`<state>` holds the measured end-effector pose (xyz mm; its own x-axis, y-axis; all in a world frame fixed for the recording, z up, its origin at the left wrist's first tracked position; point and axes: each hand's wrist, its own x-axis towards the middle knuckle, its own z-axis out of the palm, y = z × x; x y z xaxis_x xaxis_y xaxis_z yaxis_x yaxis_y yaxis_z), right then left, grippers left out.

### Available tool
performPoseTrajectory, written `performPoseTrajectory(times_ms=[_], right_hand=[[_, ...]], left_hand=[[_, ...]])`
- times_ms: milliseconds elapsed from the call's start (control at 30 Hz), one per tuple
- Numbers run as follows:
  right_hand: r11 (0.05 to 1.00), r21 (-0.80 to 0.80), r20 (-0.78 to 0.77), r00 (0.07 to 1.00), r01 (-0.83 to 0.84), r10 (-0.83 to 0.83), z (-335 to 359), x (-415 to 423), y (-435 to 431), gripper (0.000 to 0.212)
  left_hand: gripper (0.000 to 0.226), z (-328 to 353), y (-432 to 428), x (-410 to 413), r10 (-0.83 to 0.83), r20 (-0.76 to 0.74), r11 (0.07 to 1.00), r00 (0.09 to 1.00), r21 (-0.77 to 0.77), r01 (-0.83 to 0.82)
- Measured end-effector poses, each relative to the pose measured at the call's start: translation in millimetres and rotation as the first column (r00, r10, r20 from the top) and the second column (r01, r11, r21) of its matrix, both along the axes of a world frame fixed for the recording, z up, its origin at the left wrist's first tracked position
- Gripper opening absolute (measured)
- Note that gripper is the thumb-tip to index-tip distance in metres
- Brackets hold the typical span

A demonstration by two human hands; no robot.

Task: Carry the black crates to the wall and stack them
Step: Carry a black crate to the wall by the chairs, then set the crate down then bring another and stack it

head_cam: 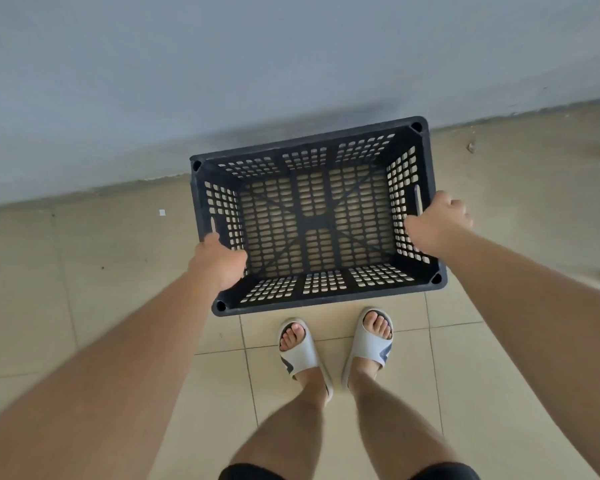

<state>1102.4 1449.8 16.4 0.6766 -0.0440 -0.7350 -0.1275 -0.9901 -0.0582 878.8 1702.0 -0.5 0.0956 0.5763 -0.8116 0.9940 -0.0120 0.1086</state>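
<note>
A black perforated plastic crate [314, 216] sits open side up in the middle of the head view, close to the grey wall [222, 64]. It is empty; floor tiles show through its slotted bottom. My left hand [219, 261] grips the crate's left rim by the handle slot. My right hand [437, 225] grips the right rim beside the other handle slot. Whether the crate rests on the floor or hangs just above it, I cannot tell.
Beige floor tiles [84, 289] spread to both sides. My feet in white slides [336, 351] stand just behind the crate. Small bits of debris [471, 146] lie by the wall at the right. No other crate is in view.
</note>
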Motion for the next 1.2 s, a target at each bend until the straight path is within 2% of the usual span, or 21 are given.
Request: performPoseTrajectory(times_ms=[200,367,500,667,767,933,1200], right_hand=[[0.996,0.091,-0.1,0.995,-0.011,0.021,111,-28,-7,0.064],[0.985,0.158,-0.113,0.99,-0.069,0.087,210,-51,-20,0.06],[0.977,0.212,-0.111,0.993,-0.004,0.028,280,-63,-37,0.059],[0.972,0.229,-0.03,0.998,0.06,-0.054,358,-88,-63,0.065],[0.97,0.229,0.046,0.994,0.087,-0.1,397,-107,-78,0.061],[0.97,0.204,0.167,0.971,0.133,-0.169,455,-165,-110,0.063],[0.948,0.157,0.283,0.907,0.277,-0.312,526,-285,-185,0.066]], left_hand=[[0.07,130,-54,25,-0.255,0.075,0.967,0.964,-0.002,0.256],[0.061,233,-92,31,-0.522,0.062,0.851,0.851,0.095,0.516],[0.06,300,-99,42,-0.573,0.131,0.816,0.809,0.182,0.549],[0.06,369,-114,45,-0.66,0.201,0.748,0.724,0.26,0.611],[0.06,403,-130,37,-0.769,0.184,0.636,0.612,0.318,0.703],[0.061,451,-163,13,-0.924,0.139,0.38,0.355,0.4,0.834],[0.06,526,-254,-32,-0.992,0.129,0.052,-0.01,0.47,0.881]])
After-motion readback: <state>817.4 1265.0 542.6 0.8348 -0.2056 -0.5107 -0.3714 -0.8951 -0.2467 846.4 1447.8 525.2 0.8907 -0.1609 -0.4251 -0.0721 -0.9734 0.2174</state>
